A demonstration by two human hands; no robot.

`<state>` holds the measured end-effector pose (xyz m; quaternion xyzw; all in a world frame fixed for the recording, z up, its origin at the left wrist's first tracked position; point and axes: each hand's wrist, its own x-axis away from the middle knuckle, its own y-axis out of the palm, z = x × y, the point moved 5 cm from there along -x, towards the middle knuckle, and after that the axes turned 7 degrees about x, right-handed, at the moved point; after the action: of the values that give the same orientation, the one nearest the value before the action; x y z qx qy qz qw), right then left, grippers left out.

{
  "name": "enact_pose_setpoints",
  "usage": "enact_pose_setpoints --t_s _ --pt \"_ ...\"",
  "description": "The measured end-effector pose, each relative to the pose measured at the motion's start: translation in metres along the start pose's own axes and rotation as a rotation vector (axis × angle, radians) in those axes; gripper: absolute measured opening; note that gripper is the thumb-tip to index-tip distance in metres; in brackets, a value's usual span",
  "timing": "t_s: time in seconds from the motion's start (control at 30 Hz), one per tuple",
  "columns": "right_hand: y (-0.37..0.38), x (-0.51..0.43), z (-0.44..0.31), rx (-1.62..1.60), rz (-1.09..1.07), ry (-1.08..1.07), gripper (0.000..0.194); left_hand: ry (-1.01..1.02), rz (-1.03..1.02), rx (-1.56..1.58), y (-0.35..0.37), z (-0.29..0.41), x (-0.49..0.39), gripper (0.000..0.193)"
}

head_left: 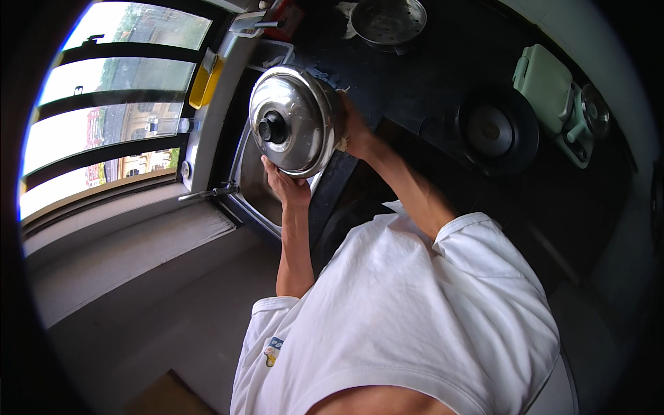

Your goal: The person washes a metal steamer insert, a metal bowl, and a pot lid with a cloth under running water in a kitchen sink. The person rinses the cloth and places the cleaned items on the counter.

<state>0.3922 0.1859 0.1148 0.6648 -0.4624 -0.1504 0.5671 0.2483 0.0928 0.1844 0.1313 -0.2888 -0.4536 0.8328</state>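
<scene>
A domed steel lid with a black knob is held tilted above the steel sink, its outer face turned towards the window. Water drops dot its surface. Behind its rim is a shadowed round body, apparently a pot, mostly hidden. My left hand grips the near lower edge, thumb on the lid's face. On the other side, my right hand holds a pale cloth against the shadowed side; its fingers are partly hidden.
A faucet juts out beside the sink, below the window. A yellow container hangs by the sill. On the dark counter stand a perforated steel pan, a dark wok-like pan and a pale green appliance or case.
</scene>
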Motion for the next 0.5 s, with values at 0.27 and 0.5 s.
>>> enact_pose_setpoints --t_s 0.27,0.5 --pt "-0.01 0.006 -0.024 0.101 -0.08 0.001 0.049 -0.013 -0.262 -0.318 -0.011 0.053 -0.001 0.043" --pt "-0.002 0.023 -0.022 0.196 0.092 0.053 0.038 0.047 -0.173 -0.393 -0.003 0.071 -0.07 0.029"
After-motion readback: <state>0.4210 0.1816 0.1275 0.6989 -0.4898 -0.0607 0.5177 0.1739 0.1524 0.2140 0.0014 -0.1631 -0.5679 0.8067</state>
